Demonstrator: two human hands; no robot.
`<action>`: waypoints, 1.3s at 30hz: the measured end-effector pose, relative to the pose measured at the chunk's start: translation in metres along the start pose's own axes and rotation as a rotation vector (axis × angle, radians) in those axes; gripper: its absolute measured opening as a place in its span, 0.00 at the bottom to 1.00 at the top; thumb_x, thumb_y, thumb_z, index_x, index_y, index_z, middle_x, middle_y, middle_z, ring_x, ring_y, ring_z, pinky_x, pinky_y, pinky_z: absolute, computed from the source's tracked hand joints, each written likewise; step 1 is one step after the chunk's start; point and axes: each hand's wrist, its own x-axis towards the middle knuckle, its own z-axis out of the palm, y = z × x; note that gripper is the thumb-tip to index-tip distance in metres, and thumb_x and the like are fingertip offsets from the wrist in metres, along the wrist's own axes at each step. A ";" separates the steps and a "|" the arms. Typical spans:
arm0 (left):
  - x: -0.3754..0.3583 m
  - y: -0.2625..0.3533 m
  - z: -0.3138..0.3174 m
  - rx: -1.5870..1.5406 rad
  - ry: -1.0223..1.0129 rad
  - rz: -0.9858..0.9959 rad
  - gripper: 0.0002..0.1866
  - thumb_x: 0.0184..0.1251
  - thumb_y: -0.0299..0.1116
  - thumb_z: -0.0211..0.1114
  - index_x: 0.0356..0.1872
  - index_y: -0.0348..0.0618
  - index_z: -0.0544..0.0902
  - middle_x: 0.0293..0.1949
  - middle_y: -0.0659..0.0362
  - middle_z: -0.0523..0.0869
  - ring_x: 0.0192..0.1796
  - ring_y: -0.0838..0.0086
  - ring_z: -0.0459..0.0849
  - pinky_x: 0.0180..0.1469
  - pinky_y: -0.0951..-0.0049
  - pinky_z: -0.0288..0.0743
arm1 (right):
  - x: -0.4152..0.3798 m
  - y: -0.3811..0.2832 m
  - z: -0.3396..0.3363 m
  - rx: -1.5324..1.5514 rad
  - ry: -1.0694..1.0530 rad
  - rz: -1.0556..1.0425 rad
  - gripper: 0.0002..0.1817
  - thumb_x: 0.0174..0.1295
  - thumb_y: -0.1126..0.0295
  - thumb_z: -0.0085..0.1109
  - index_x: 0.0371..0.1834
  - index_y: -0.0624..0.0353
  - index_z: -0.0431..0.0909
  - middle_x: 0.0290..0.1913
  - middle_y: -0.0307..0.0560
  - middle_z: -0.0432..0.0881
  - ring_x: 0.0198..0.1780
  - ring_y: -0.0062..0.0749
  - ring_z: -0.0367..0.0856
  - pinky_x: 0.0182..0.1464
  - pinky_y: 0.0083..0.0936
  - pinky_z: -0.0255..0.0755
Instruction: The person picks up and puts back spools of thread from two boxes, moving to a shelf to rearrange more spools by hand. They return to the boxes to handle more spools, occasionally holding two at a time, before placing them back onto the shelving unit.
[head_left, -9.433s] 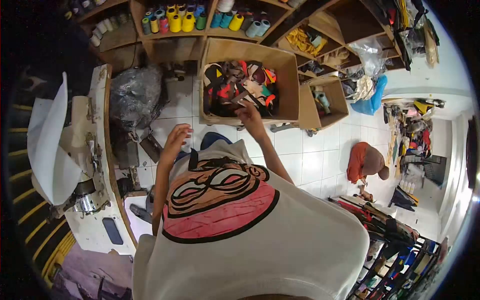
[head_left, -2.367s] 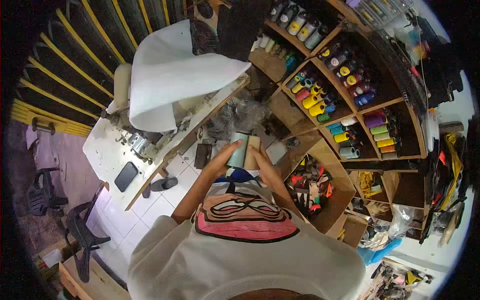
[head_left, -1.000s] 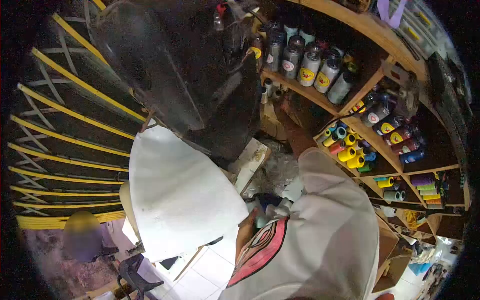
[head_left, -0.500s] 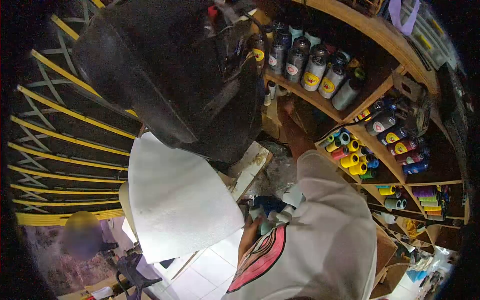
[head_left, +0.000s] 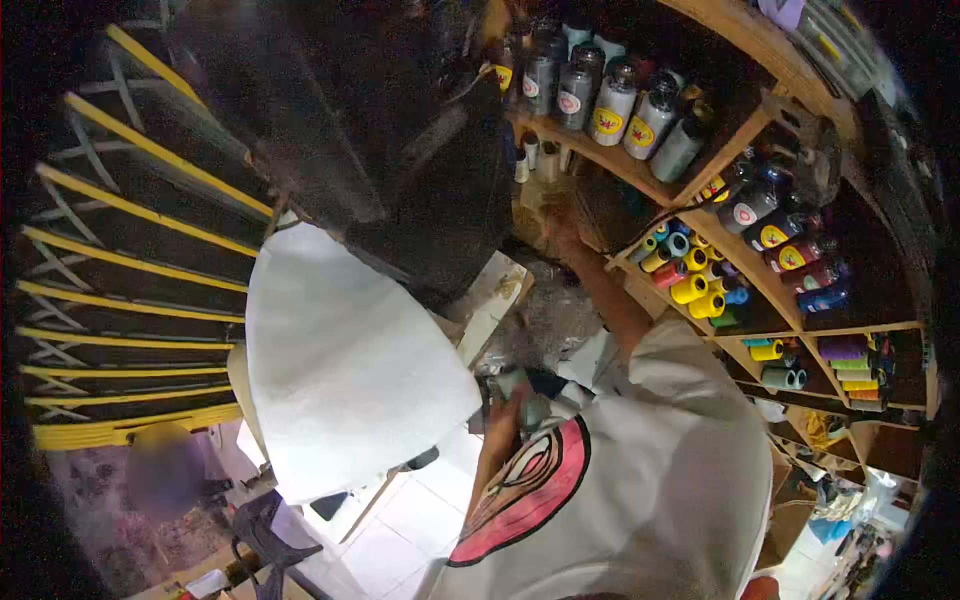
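My left hand (head_left: 507, 412) is low in front of my grey shirt with its pink print (head_left: 540, 470). Its fingers are closed on a grey-green cloth (head_left: 537, 405), whose shape is blurred. Dark blue cloth lies just beyond it. My right arm stretches up to the shelf, and my right hand (head_left: 562, 228) is inside a dim lower compartment, beside brown cardboard-like surfaces. Small thread spools (head_left: 530, 155) stand just above that hand. Shadow and blur hide its fingers, so whether it grips anything does not show.
A curved wooden shelf (head_left: 640, 185) holds large thread cones (head_left: 612, 115) and small coloured spools (head_left: 690, 290). A white panel (head_left: 350, 370) and a large dark object (head_left: 400, 200) stand to the left, near a yellow-edged folding gate (head_left: 130, 340). A wooden board (head_left: 495, 300) lies between.
The view has shifted a little, so the shelf sits further left and up. My left hand has risen slightly with the cloth. My right hand stays in the compartment, its forearm more exposed.
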 end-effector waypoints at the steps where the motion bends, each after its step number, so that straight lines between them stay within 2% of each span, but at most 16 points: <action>1: 0.004 0.011 0.008 0.075 0.004 0.065 0.52 0.63 0.62 0.60 0.72 0.27 0.52 0.71 0.44 0.62 0.72 0.58 0.60 0.71 0.66 0.53 | -0.030 -0.020 0.044 0.100 0.076 0.160 0.14 0.71 0.64 0.51 0.49 0.63 0.77 0.43 0.50 0.79 0.30 0.29 0.78 0.34 0.30 0.77; 3: 0.011 0.049 0.019 0.353 -0.047 0.296 0.47 0.66 0.62 0.58 0.70 0.29 0.59 0.66 0.46 0.70 0.68 0.60 0.67 0.69 0.67 0.57 | -0.053 -0.048 0.095 0.120 0.057 0.283 0.13 0.71 0.66 0.51 0.49 0.64 0.78 0.45 0.51 0.80 0.31 0.29 0.80 0.36 0.32 0.79; 5: 0.003 0.083 0.036 0.086 -0.214 0.331 0.37 0.69 0.56 0.57 0.68 0.36 0.65 0.63 0.51 0.72 0.66 0.65 0.67 0.68 0.68 0.57 | -0.023 -0.073 0.071 -0.005 -0.275 0.166 0.17 0.69 0.66 0.56 0.57 0.63 0.73 0.54 0.52 0.77 0.38 0.34 0.81 0.44 0.38 0.78; 7: 0.014 0.097 0.046 0.113 -0.235 0.381 0.37 0.69 0.55 0.57 0.67 0.36 0.65 0.62 0.52 0.73 0.64 0.66 0.68 0.67 0.66 0.58 | 0.000 -0.099 0.066 -0.285 -0.242 0.125 0.19 0.68 0.65 0.57 0.58 0.63 0.73 0.54 0.52 0.77 0.40 0.35 0.81 0.46 0.38 0.78; 9: -0.003 0.115 0.062 0.217 0.024 0.313 0.40 0.67 0.58 0.59 0.67 0.33 0.65 0.63 0.50 0.73 0.64 0.65 0.70 0.67 0.70 0.59 | 0.029 -0.122 0.064 -0.742 -0.092 0.139 0.20 0.66 0.65 0.58 0.59 0.62 0.72 0.54 0.52 0.77 0.42 0.35 0.80 0.47 0.38 0.77; 12: 0.000 0.112 0.055 0.062 -0.257 0.514 0.39 0.68 0.57 0.60 0.67 0.34 0.65 0.63 0.51 0.72 0.64 0.66 0.69 0.67 0.69 0.59 | 0.055 -0.136 0.065 -1.275 0.027 0.193 0.23 0.65 0.64 0.60 0.60 0.61 0.71 0.55 0.52 0.77 0.45 0.36 0.79 0.48 0.38 0.76; 15: -0.011 0.107 0.048 0.144 -0.199 0.493 0.37 0.68 0.55 0.61 0.67 0.35 0.66 0.60 0.51 0.74 0.62 0.64 0.71 0.66 0.67 0.60 | 0.053 -0.137 0.070 -1.562 -0.007 0.330 0.25 0.63 0.64 0.62 0.61 0.60 0.70 0.55 0.52 0.77 0.49 0.37 0.77 0.50 0.37 0.75; 21: 0.026 0.108 0.054 0.113 -0.132 0.539 0.39 0.68 0.55 0.60 0.67 0.34 0.64 0.61 0.46 0.74 0.61 0.59 0.72 0.65 0.65 0.62 | -0.041 -0.110 0.140 -1.494 -0.483 1.087 0.31 0.59 0.62 0.66 0.64 0.59 0.68 0.56 0.53 0.76 0.55 0.38 0.75 0.53 0.37 0.73; 23: 0.062 0.105 0.069 0.057 -0.095 0.621 0.38 0.69 0.55 0.60 0.67 0.33 0.63 0.61 0.46 0.73 0.61 0.58 0.72 0.65 0.65 0.62 | -0.089 -0.102 0.187 -1.373 -0.472 1.160 0.32 0.58 0.62 0.68 0.65 0.58 0.68 0.56 0.53 0.76 0.57 0.39 0.74 0.54 0.36 0.73; 24: 0.081 0.115 0.071 0.148 -0.255 0.632 0.39 0.70 0.55 0.58 0.69 0.34 0.60 0.65 0.43 0.69 0.65 0.56 0.68 0.67 0.64 0.59 | -0.102 -0.101 0.204 -1.334 -0.431 1.155 0.33 0.57 0.61 0.68 0.65 0.58 0.67 0.56 0.53 0.76 0.58 0.39 0.74 0.55 0.36 0.72; 25: 0.089 0.120 0.079 0.231 -0.195 0.601 0.39 0.70 0.55 0.58 0.69 0.34 0.60 0.66 0.43 0.67 0.66 0.55 0.67 0.68 0.63 0.59 | -0.112 -0.104 0.226 -1.302 -0.354 1.116 0.34 0.57 0.61 0.69 0.66 0.58 0.67 0.57 0.53 0.76 0.59 0.39 0.73 0.55 0.36 0.72; 27: 0.101 0.123 0.097 0.404 -0.079 0.536 0.38 0.71 0.53 0.58 0.70 0.34 0.59 0.68 0.43 0.64 0.68 0.55 0.65 0.69 0.62 0.58 | -0.124 -0.125 0.292 -1.459 -0.203 0.673 0.37 0.52 0.60 0.72 0.65 0.59 0.67 0.56 0.55 0.77 0.58 0.40 0.74 0.57 0.36 0.70; 31: 0.110 0.121 0.115 0.289 -0.113 0.877 0.34 0.72 0.50 0.58 0.69 0.37 0.60 0.67 0.45 0.64 0.65 0.58 0.67 0.69 0.61 0.58 | -0.095 -0.094 0.166 -1.377 -0.212 -0.016 0.37 0.53 0.60 0.70 0.64 0.63 0.65 0.59 0.54 0.74 0.58 0.41 0.73 0.59 0.37 0.69; 33: 0.122 0.109 0.111 0.375 -0.160 1.029 0.29 0.73 0.45 0.57 0.68 0.38 0.63 0.65 0.47 0.68 0.63 0.61 0.69 0.68 0.62 0.60 | -0.053 -0.084 0.105 -0.791 -0.188 -0.302 0.32 0.59 0.60 0.67 0.64 0.61 0.66 0.59 0.52 0.73 0.58 0.40 0.73 0.59 0.37 0.69; 36: 0.121 0.086 0.088 0.422 -0.309 1.094 0.26 0.74 0.41 0.56 0.66 0.39 0.65 0.62 0.48 0.71 0.62 0.63 0.70 0.67 0.63 0.61 | 0.010 -0.081 0.018 -0.924 0.239 -0.081 0.31 0.62 0.58 0.64 0.65 0.59 0.66 0.60 0.51 0.72 0.59 0.40 0.73 0.59 0.37 0.69; 39: 0.090 0.057 0.057 0.369 -0.380 0.903 0.25 0.74 0.41 0.56 0.65 0.38 0.66 0.61 0.48 0.72 0.62 0.64 0.71 0.66 0.64 0.62 | 0.043 -0.089 -0.012 -0.939 0.420 -0.149 0.31 0.63 0.58 0.64 0.65 0.59 0.66 0.60 0.51 0.71 0.59 0.42 0.73 0.59 0.39 0.69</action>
